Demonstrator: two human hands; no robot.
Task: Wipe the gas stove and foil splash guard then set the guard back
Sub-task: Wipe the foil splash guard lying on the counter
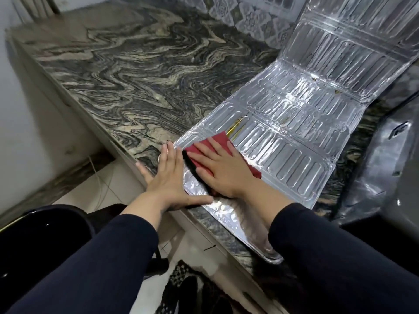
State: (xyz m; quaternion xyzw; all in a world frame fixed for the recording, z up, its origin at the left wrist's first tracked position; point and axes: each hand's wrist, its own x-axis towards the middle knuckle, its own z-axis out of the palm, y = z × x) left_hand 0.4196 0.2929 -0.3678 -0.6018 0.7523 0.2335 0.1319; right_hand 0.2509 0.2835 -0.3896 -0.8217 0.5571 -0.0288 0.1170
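The foil splash guard [292,123] lies mostly flat on the marbled counter, with its far panel folded up against the tiled wall. Yellow-brown grease streaks [235,129] mark one panel. My right hand [224,171] presses flat on a red cloth [217,143] at the guard's near left corner. Beside it, my left hand [169,184] lies flat with fingers spread, holding down the guard's left edge where it meets the counter. The gas stove shows only as a dark shiny shape [390,159] at the right edge.
The grey swirled stone counter [127,78] stretches left and back to a patterned tile wall [247,17]. Its front edge runs diagonally below my hands. A dark round object [38,227] sits at lower left, above the tiled floor [108,191].
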